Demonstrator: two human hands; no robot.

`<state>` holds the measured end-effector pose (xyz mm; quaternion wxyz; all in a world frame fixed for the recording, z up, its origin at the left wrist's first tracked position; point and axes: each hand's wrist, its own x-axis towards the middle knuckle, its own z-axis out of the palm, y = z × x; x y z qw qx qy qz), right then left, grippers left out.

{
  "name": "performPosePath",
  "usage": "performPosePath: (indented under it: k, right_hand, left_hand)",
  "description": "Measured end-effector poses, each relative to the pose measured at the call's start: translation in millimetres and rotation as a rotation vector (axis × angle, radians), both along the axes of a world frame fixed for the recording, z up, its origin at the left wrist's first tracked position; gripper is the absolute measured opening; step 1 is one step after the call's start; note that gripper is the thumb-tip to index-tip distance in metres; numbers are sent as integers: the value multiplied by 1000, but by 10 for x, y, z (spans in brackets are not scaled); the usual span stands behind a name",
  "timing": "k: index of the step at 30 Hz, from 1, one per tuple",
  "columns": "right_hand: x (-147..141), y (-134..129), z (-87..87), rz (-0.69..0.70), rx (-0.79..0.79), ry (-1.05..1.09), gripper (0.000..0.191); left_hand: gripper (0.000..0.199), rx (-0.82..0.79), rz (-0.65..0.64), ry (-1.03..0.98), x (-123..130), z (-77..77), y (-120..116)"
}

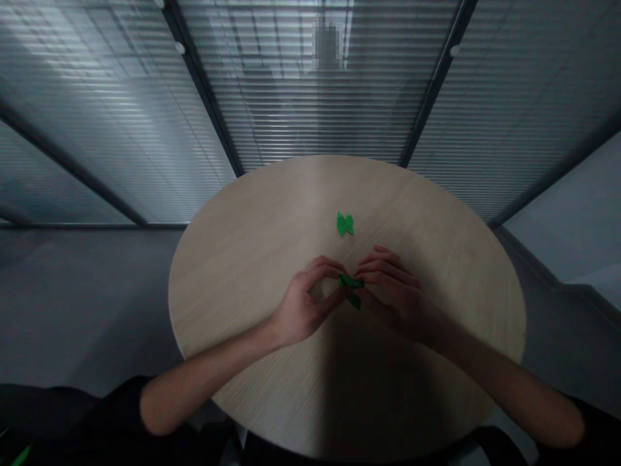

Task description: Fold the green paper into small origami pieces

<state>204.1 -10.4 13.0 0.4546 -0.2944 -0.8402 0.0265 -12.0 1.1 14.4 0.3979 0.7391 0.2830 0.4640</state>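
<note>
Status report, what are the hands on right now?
Left hand, right hand: fingers pinching folded green paper. Second folded green piece on round wooden table, apart from hands.

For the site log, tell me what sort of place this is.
Probably an office meeting room: a round wood-veneer table, glass partition walls with slatted blinds, and a plain grey floor.

Your table shows a pale wood-grain finish, finely lined and matt with a soft sheen. The folded green paper near its middle and the green paper piece at your fingers look thin, crisp and matt. Your sleeves are matt black cloth, and the slatted blinds behind the glass look smooth.
</note>
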Motion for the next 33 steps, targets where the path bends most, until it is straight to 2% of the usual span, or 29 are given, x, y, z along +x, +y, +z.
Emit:
performPosePath:
  k: [5, 9, 16, 21, 27, 33]
  right_hand:
    - [-23, -18, -20, 5, -92, 37, 4]
    - [-38, -62, 21, 26, -234, 72, 4]
    - [-52, -96, 46, 29, -601, 191, 19]
    - [-62, -85, 26, 70, -848, 389, 24]
    - [-66, -60, -30, 55, -940, 433, 27]
    - [-55, -36, 0, 57, -970, 397, 31]
  left_hand:
    - [7, -162, 19, 1, 17, -7, -22]
    - [11, -248, 11, -48, 28, -4, -24]
    - [19, -419, 9, -123, 64, 7, -9]
    - [31, -564, -68, -88, 76, -27, 4]
    - [37, -555, -74, -52, 63, -35, 12]
    - [42, -597, -132, -78, 52, -47, 32]
